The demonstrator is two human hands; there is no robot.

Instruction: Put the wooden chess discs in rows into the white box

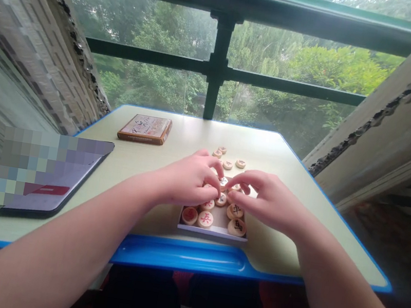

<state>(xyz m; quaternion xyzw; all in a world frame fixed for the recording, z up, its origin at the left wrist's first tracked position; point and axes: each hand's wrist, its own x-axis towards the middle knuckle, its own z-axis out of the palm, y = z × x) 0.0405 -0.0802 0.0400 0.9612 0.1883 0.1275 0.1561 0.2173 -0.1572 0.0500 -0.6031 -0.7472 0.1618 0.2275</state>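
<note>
A shallow white box tray (pixel 212 232) in front of me has round wooden Chinese chess pieces inside. Red-marked pieces, such as one in the near left part (pixel 205 220), lie on the left. Black-marked pieces, such as the near right one (pixel 237 227), are on the right. My left hand (pixel 195 179) reaches over the tray, its fingers curled at a chess piece (pixel 223 182) near the middle. Another piece (pixel 220 199) touches its thumb. Opposite, my right hand (pixel 266 197) has thumb and fingertips bent around a partly hidden piece (pixel 236 187).
Several loose pieces (pixel 241 164) lie on the table (pixel 186 130) beyond the tray. A brown-edged box (pixel 144 129) stands at the back left. A dark-edged tablet (pixel 69 179), partly pixelated, rests at the left. The blue table edge (pixel 181 255) has a groove near me.
</note>
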